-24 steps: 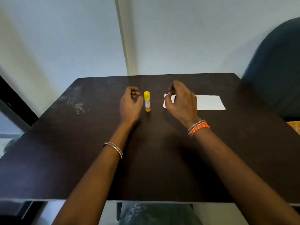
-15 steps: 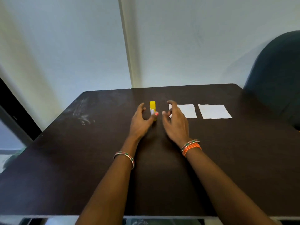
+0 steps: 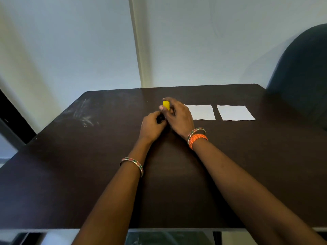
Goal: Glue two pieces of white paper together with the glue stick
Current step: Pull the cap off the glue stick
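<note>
- Glue stick (image 3: 166,105): upright near the middle of the dark bench (image 3: 70,174), toward its far side. Only the yellow cap shows; the body is hidden behind the hands.
- Right hand (image 3: 178,117): fingers curled over the yellow cap from the right, thumb on its near-left side, gripping it. Half a second ago this hand lay flat and open just right of the stick, not touching the cap.
- Left hand (image 3: 152,126): closed into a loose fist directly below the cap, where the stick's body would be. Closed on the body, it appears, though the contact itself is hidden. Earlier its fingers were spread, only the thumb tip against the stick.
- Both hands now touch each other at the stick; earlier a gap lay between them.
- Left paper (image 3: 200,112): flat on the bench, just right of the right hand, its left edge partly covered by that hand.
- Right paper (image 3: 235,112): flat, beside the first, a narrow strip of bench between them. Neither sheet has shifted.
- Bangle (image 3: 132,163) on the left forearm; orange and beaded bracelets (image 3: 197,137) on the right wrist.
- Dark chair back (image 3: 300,71) at the far right.
</note>
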